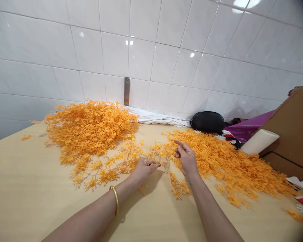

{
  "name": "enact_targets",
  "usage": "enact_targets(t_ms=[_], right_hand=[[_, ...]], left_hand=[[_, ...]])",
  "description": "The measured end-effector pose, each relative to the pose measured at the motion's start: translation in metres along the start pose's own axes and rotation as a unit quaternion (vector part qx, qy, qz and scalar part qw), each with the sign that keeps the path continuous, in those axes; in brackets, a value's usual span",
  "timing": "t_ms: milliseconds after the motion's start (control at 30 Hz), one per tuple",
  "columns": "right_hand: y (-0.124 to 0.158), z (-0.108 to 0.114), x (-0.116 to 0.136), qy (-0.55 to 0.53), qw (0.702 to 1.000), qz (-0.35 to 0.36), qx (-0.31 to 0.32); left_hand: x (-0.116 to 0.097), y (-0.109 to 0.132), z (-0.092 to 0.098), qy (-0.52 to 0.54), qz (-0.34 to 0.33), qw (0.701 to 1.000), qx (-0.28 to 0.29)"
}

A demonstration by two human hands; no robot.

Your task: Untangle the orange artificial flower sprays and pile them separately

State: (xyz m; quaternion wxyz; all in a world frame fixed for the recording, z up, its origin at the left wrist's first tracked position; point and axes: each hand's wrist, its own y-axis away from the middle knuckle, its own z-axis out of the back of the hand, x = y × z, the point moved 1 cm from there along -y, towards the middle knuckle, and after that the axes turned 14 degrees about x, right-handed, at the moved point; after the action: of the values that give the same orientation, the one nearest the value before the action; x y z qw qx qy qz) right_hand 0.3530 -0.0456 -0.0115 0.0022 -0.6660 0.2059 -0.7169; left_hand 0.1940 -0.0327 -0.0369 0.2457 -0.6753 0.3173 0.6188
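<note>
1. Clock centred on left hand: fingertips pinching orange strand.
2. Right hand, 3 o'clock: index extended, other fingers curled; grip cannot be told.
3. Left heap of orange sprigs, 10 o'clock; right heap, 3 o'clock; loose cluster, 4 o'clock.
4. Hemming right heap: black case, 2 o'clock; white roll and cardboard box, 3 o'clock.
</note>
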Motion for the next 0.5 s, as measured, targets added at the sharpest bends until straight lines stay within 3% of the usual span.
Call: enact_targets(t_ms=[100, 267, 400, 500], right_hand=[[0.003, -0.005, 0.007, 0.126, 0.989, 0.030, 0.071], [0.010, -0.012, 0.014, 0.331, 0.931, 0.020, 0.150], [0.012, -0.016, 0.012, 0.358, 0.920, 0.000, 0.156], [0.012, -0.020, 0.009, 0.325, 0.929, 0.001, 0.178]], left_hand=[[0.001, 0.000, -0.001, 0.051, -0.001, 0.999, 0.016], [0.001, -0.001, -0.004, 0.060, -0.018, 0.998, -0.001], [-0.002, 0.000, -0.002, 0.054, 0.014, 0.998, -0.026], [-0.008, 0.004, 0.000, 0.038, 0.029, 0.999, 0.005]])
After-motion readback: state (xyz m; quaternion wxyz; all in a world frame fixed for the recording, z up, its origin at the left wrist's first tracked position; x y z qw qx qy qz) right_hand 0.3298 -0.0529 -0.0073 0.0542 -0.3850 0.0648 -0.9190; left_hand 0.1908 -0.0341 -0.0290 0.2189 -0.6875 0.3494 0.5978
